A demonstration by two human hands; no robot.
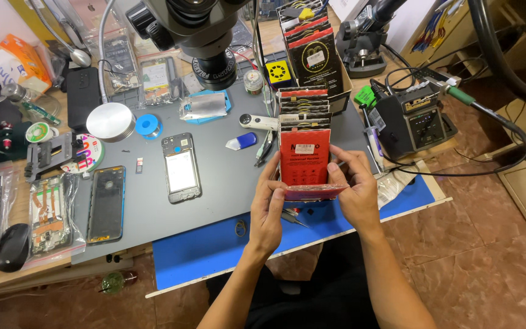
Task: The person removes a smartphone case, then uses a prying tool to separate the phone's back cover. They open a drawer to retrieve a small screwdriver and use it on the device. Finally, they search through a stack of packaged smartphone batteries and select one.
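Observation:
A small open box (pixel 312 192) packed with several flat red and black packets (pixel 303 155) stands near the front of the grey work mat (pixel 226 195). My left hand (pixel 267 207) grips its left side and my right hand (pixel 354 189) grips its right side, fingers touching the front red packet. An opened phone (pixel 181 167) without its back lies on the mat to the left. Another phone (pixel 106 204) with a blue frame lies further left.
A microscope head (pixel 205 36) hangs over the back of the mat. A taller box of packets (pixel 312 55) stands behind, a soldering station (pixel 415 125) to the right. Tweezers (pixel 264 149), a solder spool (pixel 148 127), a round metal disc (pixel 111 122) and a mouse (pixel 12 247) lie around.

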